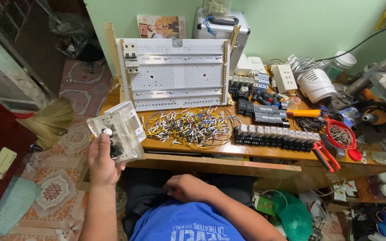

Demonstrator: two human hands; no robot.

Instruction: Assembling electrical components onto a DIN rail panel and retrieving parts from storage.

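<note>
Landmark: wooden workbench, its front edge running left to right above the person's lap.
Front edge: a loose wooden board lies along the workbench front, its right end jutting past the bench corner.
Left edge: the workbench ends just right of the left hand; beyond that edge lies patterned floor with a straw broom on it.
Open room: the space left of the workbench, over the floor, is where the left hand is raised; the bench top itself is crowded from back panel to front edge.
Bench top, back: white perforated mounting panel stands upright, leaning at the rear.
Bench top, middle: a tangle of yellow and white wires in front of the panel.
Bench top, right: rows of black relay sockets, red-handled pliers at the front edge, a red strainer of small metal parts.
Left hand grip: fingers curled round the lower end of a clear plastic cover, thumb laid across its face beside a small white knob; held off the left corner of the workbench, tilted.
Right hand: resting loosely curled on the lap below the workbench front edge, holding nothing visible.
</note>
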